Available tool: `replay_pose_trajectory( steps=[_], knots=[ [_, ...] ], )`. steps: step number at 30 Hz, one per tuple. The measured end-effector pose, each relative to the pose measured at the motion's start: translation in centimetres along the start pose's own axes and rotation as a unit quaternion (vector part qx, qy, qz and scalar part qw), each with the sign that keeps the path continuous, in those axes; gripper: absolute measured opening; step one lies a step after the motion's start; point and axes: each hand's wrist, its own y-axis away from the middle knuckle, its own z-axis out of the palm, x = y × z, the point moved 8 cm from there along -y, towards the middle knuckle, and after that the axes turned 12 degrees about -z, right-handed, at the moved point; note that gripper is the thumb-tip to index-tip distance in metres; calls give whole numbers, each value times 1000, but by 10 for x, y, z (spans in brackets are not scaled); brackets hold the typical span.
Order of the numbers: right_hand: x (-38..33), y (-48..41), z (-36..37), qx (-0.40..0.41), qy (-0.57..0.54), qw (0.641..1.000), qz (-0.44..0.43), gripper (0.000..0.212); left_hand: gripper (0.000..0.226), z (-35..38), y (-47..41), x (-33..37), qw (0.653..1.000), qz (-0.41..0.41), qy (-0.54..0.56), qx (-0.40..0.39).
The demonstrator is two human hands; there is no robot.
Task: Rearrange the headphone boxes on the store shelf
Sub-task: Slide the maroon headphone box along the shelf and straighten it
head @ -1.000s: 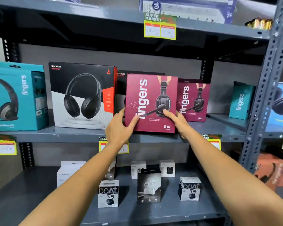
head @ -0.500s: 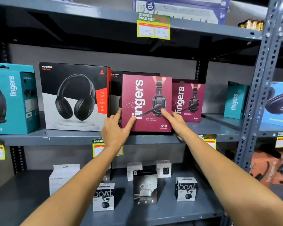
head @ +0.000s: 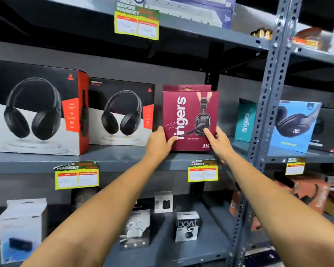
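On the middle shelf (head: 112,160), the maroon "fingers" S10 headset box (head: 191,120) stands upright in front of a second maroon box (head: 187,87), right of two black Rockerz boxes (head: 121,112). The left hand (head: 159,142) and the right hand (head: 218,141) clasp its lower corners, fingers (head: 208,132) pressed flat on the front. I think it should be pushed back evenly, square with its neighbours.

Maroon box (head: 190,120) now fronting its twin.

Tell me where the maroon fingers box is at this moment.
In the head view, the maroon fingers box stands on the middle shelf, right of the second black headphone box, held between the left hand and right hand.
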Motion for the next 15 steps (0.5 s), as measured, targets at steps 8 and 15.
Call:
replay_pose_trajectory(
  steps=[8,15],
  knots=[
    [55,-25,2,-62,-12,997,46,94,48,30,-21,0,998,-46,-32,-30],
    [57,-19,-13,24,-17,998,52,69,46,20,-16,0,998,-56,12,-4]
  ],
)
